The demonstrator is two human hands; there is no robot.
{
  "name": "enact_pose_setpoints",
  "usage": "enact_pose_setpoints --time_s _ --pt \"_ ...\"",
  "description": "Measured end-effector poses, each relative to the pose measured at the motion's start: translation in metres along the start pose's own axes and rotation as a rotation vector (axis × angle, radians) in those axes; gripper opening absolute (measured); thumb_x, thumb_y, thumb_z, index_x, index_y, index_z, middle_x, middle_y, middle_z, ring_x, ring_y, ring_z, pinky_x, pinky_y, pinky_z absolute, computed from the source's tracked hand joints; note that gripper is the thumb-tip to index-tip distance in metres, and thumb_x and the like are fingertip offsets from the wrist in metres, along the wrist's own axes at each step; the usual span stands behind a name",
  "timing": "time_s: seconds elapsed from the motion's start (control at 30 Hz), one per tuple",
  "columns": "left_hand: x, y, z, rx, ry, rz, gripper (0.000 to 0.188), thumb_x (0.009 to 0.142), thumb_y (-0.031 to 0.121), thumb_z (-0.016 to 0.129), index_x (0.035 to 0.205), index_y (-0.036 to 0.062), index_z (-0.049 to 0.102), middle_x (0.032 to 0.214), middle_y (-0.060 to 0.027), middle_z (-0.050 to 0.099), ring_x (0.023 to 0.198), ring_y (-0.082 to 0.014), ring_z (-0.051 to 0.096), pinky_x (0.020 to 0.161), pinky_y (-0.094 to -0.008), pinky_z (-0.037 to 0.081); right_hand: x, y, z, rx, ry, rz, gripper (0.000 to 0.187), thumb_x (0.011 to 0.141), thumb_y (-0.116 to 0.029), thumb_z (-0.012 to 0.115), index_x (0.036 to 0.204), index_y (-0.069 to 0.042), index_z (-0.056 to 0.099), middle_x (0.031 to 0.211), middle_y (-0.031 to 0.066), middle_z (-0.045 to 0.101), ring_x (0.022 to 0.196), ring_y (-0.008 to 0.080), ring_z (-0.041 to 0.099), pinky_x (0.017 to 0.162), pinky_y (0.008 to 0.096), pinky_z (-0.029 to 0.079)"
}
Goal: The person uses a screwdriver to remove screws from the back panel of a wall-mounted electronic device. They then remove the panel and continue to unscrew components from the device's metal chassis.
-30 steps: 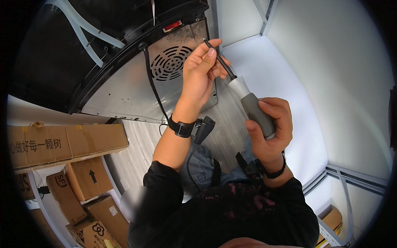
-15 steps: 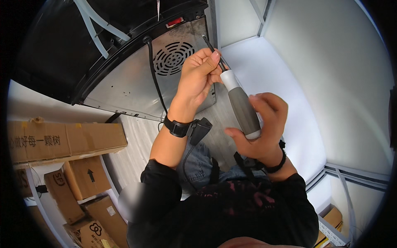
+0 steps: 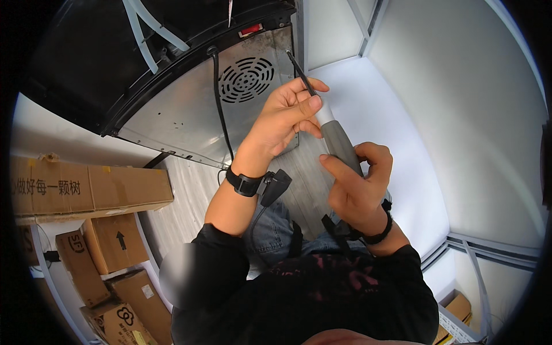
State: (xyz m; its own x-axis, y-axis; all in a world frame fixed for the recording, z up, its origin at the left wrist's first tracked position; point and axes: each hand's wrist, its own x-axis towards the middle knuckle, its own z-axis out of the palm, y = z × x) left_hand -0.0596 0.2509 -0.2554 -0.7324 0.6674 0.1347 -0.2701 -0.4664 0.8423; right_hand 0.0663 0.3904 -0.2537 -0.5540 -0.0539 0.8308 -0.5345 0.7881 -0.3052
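A screwdriver (image 3: 339, 141) with a grey handle, white collar and dark shaft slants up and away from me. Its tip meets the upper right corner of a metal panel (image 3: 178, 132) on a black machine, at what looks like a small screw. My left hand (image 3: 284, 119) closes round the front of the tool, thumb on the collar near the shaft. Lower down, my right hand (image 3: 361, 192) is closed on the handle's rear, thumb on one side and fingers on the other; the handle's end is hidden. Left of the tip, the panel has a round slotted vent (image 3: 247, 80).
A black cable (image 3: 217, 106) hangs down the panel, below a red switch (image 3: 250, 30). Clear tubes (image 3: 138, 29) lie at the machine's top. Cardboard boxes (image 3: 115, 192) stand at left. To the right are a white surface (image 3: 368, 98) and white framed panels (image 3: 454, 86).
My right hand, loosely spread by the handle before, has closed on it. The left hand has slid from the shaft toward the collar. The view has shifted slightly.
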Motion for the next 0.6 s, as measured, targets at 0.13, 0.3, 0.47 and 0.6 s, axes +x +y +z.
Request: enact_pose_setpoints --time_s 0.13,0.3,0.47,0.6 --pt "0.001 0.001 0.003 -0.082 -0.007 0.016 0.034 0.089 0.017 0.06 0.116 -0.0026 0.051 0.095 -0.0163 0.063 0.07 -0.0121 0.066 0.061 -0.0185 0.056 0.006 -0.009 -0.001 0.175 0.086 0.183 0.036 0.062 0.0 0.071 0.096 -0.008 0.064 0.095 0.0108 0.046 0.076 0.0257 0.049 0.061 0.0301 0.043" --pt "0.002 -0.002 0.015 -0.196 0.046 0.039 0.034 0.091 0.014 0.057 0.119 -0.0034 0.05 0.101 -0.0208 0.061 0.07 -0.012 0.066 0.063 -0.0173 0.056 -0.003 0.001 0.005 0.137 0.164 0.178 0.033 0.067 -0.003 0.073 0.097 -0.007 0.061 0.099 0.0115 0.047 0.08 0.0269 0.051 0.068 0.0328 0.044" --pt "0.0 -0.002 0.017 -0.154 0.008 0.016 0.038 0.09 0.018 0.06 0.119 -0.0039 0.049 0.092 -0.0106 0.062 0.066 -0.0102 0.065 0.061 -0.0174 0.055 0.002 0.01 0.0 0.012 0.027 -0.103 0.034 0.064 -0.004 0.073 0.096 -0.009 0.061 0.095 0.0107 0.051 0.082 0.0272 0.052 0.07 0.0332 0.044" --pt "-0.002 -0.001 0.015 -0.041 -0.005 -0.008 0.039 0.09 0.018 0.059 0.12 -0.0052 0.047 0.081 -0.0019 0.06 0.06 -0.0085 0.062 0.055 -0.0191 0.054 0.004 0.008 -0.002 0.08 0.052 -0.084 0.037 0.065 -0.009 0.074 0.098 -0.007 0.059 0.094 0.0105 0.052 0.081 0.0273 0.052 0.071 0.0335 0.043"
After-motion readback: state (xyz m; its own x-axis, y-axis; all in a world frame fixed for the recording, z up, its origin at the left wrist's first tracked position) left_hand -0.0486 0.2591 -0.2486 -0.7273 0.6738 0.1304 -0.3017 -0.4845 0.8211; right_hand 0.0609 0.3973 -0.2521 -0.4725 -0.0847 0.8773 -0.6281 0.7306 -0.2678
